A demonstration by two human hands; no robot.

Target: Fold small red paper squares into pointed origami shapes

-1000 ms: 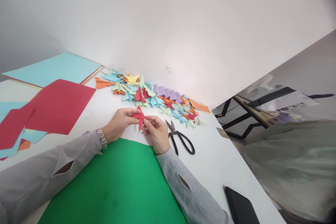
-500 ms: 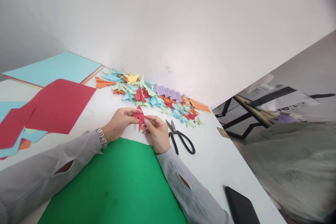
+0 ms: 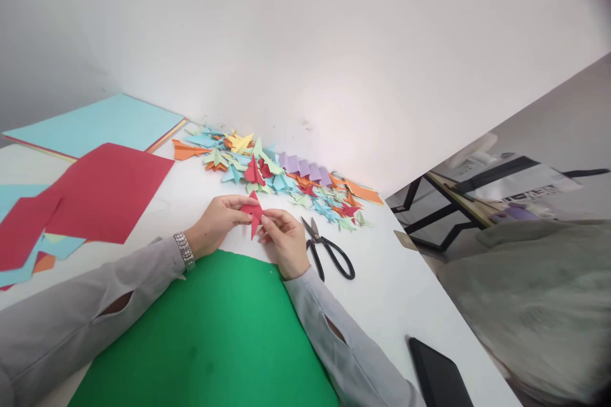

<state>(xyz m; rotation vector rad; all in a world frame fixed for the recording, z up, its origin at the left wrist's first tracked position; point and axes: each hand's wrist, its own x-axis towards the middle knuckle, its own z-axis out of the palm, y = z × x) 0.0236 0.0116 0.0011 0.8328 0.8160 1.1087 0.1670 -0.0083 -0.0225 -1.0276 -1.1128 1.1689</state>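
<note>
The folded red paper (image 3: 254, 211) is sitting between both hands, the left hand (image 3: 214, 224) and right hand (image 3: 285, 240) each pinching one side of it.

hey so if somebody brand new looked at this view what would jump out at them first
Probably the big green sheet spread at the near edge, under the forearms. Just beyond it, the left hand and right hand share a grip on a small folded red paper. Behind them, a bright jumble of folded paper pieces runs along the wall, with black-handled scissors lying open to the right.
</note>
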